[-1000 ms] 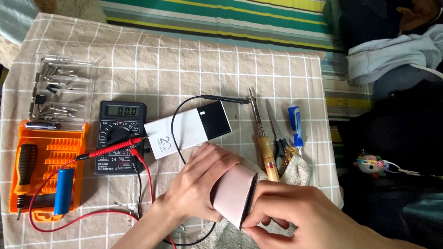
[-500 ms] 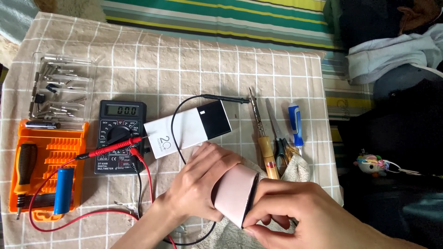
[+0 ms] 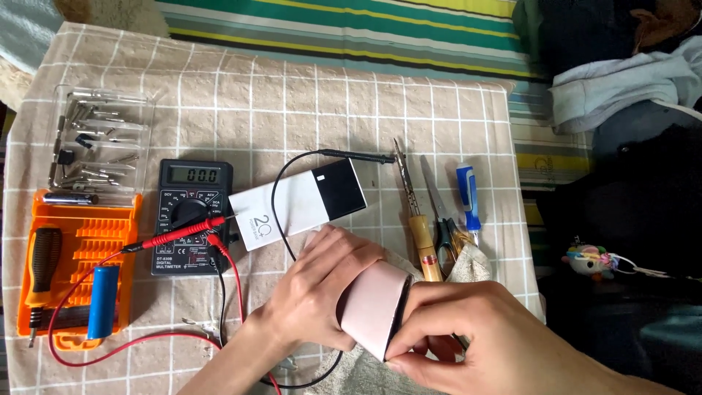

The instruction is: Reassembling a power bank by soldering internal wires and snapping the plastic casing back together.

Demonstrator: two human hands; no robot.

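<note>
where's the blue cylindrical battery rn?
In the head view, the blue cylindrical battery lies far left in the orange tool tray, beside the black-and-orange screwdriver, left of the multimeter.

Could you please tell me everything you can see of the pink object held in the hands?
The pink object is a flat, smooth, matte slab with a dark edge along its right side, perhaps a device shell, though I cannot tell. It is tilted on edge above the checked cloth, near the bottom centre. The left hand wraps its left side, fingers over the top; the right hand pinches its dark edge and lower corner. Its underside is hidden.
</note>
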